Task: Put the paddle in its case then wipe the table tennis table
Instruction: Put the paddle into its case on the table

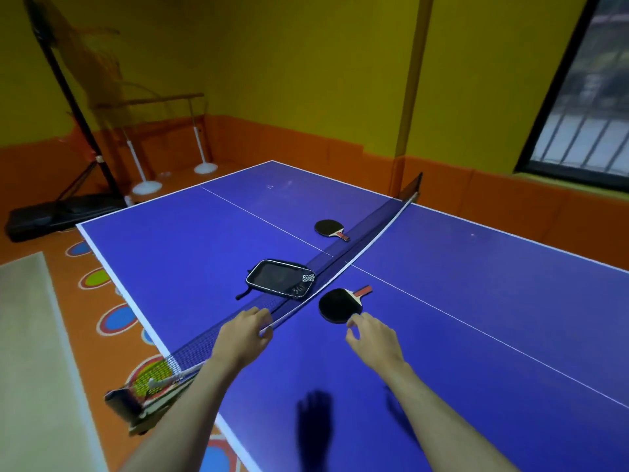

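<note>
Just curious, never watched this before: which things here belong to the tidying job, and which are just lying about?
Job things:
near paddle
paddle case
table tennis table
right hand, reaching for the paddle

Lying about:
far paddle
net
black stand
white posts

left arm: bare forearm reaching forward from the near edge of the worktop (476,301), wrist straight. left hand (246,335): fingers loosely curled, holding nothing visible. right arm: bare forearm extended forward over the worktop. right hand (372,337): palm down, fingers relaxed and slightly spread, thumb apart; holds nothing.
</note>
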Demonstrator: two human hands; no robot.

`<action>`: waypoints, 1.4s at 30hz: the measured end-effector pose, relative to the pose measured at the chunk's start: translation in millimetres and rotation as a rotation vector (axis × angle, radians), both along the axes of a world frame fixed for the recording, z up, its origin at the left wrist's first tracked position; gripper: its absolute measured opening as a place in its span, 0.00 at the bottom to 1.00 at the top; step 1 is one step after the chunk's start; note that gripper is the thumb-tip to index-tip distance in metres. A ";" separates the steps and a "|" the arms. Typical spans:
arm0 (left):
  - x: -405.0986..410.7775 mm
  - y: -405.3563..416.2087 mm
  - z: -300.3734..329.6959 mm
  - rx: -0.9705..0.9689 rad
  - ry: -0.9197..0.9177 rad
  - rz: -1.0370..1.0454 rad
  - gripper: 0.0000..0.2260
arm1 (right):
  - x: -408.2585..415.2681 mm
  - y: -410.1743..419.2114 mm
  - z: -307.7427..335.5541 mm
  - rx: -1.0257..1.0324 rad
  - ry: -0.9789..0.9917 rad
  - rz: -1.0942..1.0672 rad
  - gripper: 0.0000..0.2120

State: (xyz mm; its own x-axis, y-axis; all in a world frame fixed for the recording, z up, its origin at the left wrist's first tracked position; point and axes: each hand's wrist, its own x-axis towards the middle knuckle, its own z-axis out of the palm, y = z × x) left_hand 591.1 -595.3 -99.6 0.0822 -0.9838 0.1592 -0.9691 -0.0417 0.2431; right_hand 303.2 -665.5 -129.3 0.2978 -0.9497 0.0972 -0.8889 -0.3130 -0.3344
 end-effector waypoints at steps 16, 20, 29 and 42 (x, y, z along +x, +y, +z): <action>32.9 -253.8 -25.4 0.179 -0.021 -0.208 0.03 | 18.7 -154.2 -37.5 0.163 -0.139 -0.253 0.08; 53.7 -318.2 -45.9 0.229 -0.007 -0.257 0.04 | 30.4 -194.7 -37.7 0.178 -0.095 -0.282 0.07; 81.2 -465.0 -86.3 0.251 0.261 -0.266 0.05 | 93.3 -305.4 -17.7 0.206 -0.074 -0.394 0.08; 79.5 -645.5 -183.2 0.372 0.472 -0.139 0.04 | 125.3 -440.9 -82.1 0.155 -0.151 -0.376 0.10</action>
State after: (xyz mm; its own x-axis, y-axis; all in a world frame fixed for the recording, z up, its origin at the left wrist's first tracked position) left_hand 670.6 -1240.8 -282.8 -0.0728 -0.9729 -0.2194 -0.7629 -0.0873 0.6405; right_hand 428.5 -1106.4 -211.4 -0.0779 -0.9962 -0.0393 -0.8689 0.0872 -0.4872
